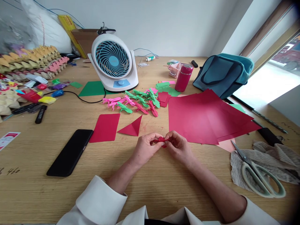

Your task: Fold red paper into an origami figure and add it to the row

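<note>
Between my fingertips is a small folded piece of red paper (161, 140), mostly covered by them. My left hand (146, 147) pinches its left side, and my right hand (179, 147) pinches the right side. Just beyond my left hand lies a red paper triangle (133, 127) with a crease, and left of that a red paper sheet (106, 127). Farther back sits a pile of small folded paper figures (140, 101) in green, pink and red. Large red paper sheets (194, 117) spread out beyond my right hand.
A black phone (70, 153) lies at left, scissors (255, 175) on a crumpled cloth (269, 156) at right. Behind stand a white fan (113, 62), a red thermos (184, 78) and a blue bag (222, 75). Paper trays (30, 64) and coloured packets (48, 99) crowd the left.
</note>
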Demonstrator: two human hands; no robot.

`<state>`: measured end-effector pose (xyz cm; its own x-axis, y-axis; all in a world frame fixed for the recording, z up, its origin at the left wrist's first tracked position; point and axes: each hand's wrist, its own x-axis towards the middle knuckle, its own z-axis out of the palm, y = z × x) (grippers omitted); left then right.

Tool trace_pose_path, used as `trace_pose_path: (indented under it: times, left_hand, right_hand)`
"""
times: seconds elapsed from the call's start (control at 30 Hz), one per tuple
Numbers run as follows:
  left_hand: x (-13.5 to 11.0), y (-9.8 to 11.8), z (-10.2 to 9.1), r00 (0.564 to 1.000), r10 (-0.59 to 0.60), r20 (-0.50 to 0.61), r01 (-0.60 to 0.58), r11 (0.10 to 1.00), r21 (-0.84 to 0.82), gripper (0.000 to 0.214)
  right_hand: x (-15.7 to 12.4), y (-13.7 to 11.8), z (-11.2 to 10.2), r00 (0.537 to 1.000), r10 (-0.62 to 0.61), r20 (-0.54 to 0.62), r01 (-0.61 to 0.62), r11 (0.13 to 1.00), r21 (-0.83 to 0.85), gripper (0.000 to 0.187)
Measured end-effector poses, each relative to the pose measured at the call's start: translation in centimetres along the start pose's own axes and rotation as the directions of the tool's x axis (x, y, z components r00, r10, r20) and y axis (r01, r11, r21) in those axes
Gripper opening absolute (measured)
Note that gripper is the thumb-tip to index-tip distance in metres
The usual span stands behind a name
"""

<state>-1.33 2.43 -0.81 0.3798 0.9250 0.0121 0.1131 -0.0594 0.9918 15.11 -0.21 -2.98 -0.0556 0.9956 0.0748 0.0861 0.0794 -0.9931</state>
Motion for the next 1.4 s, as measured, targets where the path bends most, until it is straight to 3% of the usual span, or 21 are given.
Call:
trace_pose_path:
  times: [0.27,0.43,0.6,0.93,1.1,1.4]
  left_hand:
    - [0.0,-0.3,-0.2,1.0,-0.021,0.022,0.022,0.997,-0.073,0.013]
    - [-0.2,0.2,-0.4,0.999,0.033,-0.027,-0.031,0.997,0.073,0.013]
    - [-0.5,0.9,-0.7,0.983,0.181,-0.029,-0.17,0.958,0.232,0.011]
    - [-0.3,1.7,-1.9,0.959,0.279,0.053,-0.279,0.891,0.359,0.012]
    - [-0.2,1.7,-1.8,0.942,0.302,0.149,-0.335,0.883,0.329,0.014]
    - [-0.2,1.5,-1.4,0.949,0.302,0.095,-0.314,0.864,0.394,0.005]
  right_hand:
    - [-0.2,-0.6,0.0,0.999,-0.037,0.009,0.037,0.999,0.024,0.011]
    - [-0.1,-0.9,-0.1,1.0,-0.022,-0.008,0.022,0.999,0.026,0.018]
    - [0.1,-1.4,-0.5,1.0,0.002,0.014,-0.001,1.0,-0.029,0.02]
    - [0.6,-4.1,-1.7,0.961,0.146,0.234,-0.166,0.984,0.065,0.031]
    - [0.5,-3.5,-1.7,0.954,0.229,0.194,-0.236,0.972,0.013,0.04]
    - [0.7,-3.2,-1.7,0.948,0.26,0.185,-0.282,0.954,0.105,0.038]
